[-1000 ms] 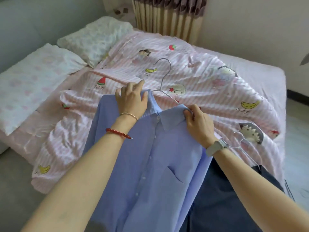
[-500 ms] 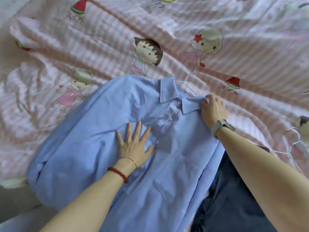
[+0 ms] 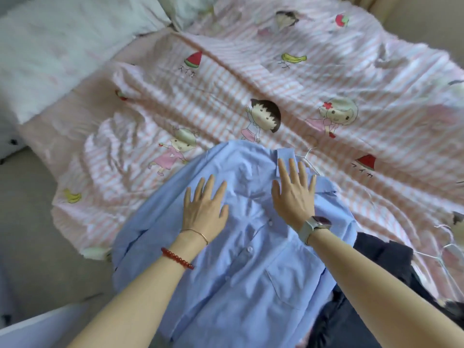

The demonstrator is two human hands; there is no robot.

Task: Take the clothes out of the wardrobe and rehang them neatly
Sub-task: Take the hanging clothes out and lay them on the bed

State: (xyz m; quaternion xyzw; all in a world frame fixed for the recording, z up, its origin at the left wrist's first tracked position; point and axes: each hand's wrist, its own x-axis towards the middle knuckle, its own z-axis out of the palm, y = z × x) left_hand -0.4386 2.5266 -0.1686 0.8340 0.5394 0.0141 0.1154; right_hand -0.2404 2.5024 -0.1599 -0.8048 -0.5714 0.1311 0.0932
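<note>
A light blue button-up shirt point(image 3: 251, 267) lies front up on the bed, on a wire hanger point(image 3: 307, 159) whose hook pokes out past the collar. My left hand point(image 3: 204, 207) lies flat with spread fingers on the shirt's left shoulder area. My right hand point(image 3: 295, 194) presses flat on the collar, fingers straight. Both hands hold nothing. A dark garment point(image 3: 381, 254) lies beside the shirt at the right, partly under my right forearm.
A pink striped quilt point(image 3: 226, 96) with cartoon prints covers the bed. White pillows point(image 3: 62, 46) lie at the far left. Loose wire hangers point(image 3: 449, 249) rest on the quilt at the right edge. Grey floor shows at the lower left.
My right hand has let go of the collar edge and now lies flat on the collar. My left hand has shifted up the shirt. The view has pulled back.
</note>
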